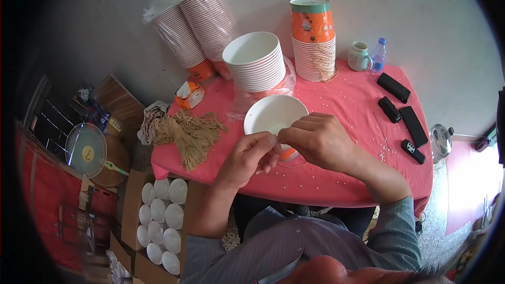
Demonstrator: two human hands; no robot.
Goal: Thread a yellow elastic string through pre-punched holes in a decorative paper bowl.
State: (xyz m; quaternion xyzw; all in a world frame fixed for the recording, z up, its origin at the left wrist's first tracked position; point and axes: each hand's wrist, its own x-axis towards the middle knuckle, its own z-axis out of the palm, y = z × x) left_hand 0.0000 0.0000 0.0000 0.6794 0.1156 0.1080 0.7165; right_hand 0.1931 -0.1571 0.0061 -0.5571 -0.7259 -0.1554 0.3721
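Note:
A white-lined paper bucket (pixel 273 111) with an orange outside stands tilted on the table in front of me. My left hand (pixel 252 156) and my right hand (pixel 319 139) meet over its near rim, fingertips pinched close together. What lies between the fingertips is too small or hidden to make out. Beneath my right hand, a thin cord (pixel 301 165) shows against the cloth by the bucket. Left of my hands lies a heap of tan cords (pixel 189 132). Behind the bucket, a stack of nested white paper buckets (pixel 255 68) sits on clear plastic.
A pink cloth (pixel 336 181) covers the table, with small white bits scattered over it. Taller bucket stacks (pixel 314 55) stand at the back. A mug (pixel 360 57), a bottle (pixel 379 55) and several black items (pixel 414 125) are at right. A carton of clear cups (pixel 164 215) sits lower left.

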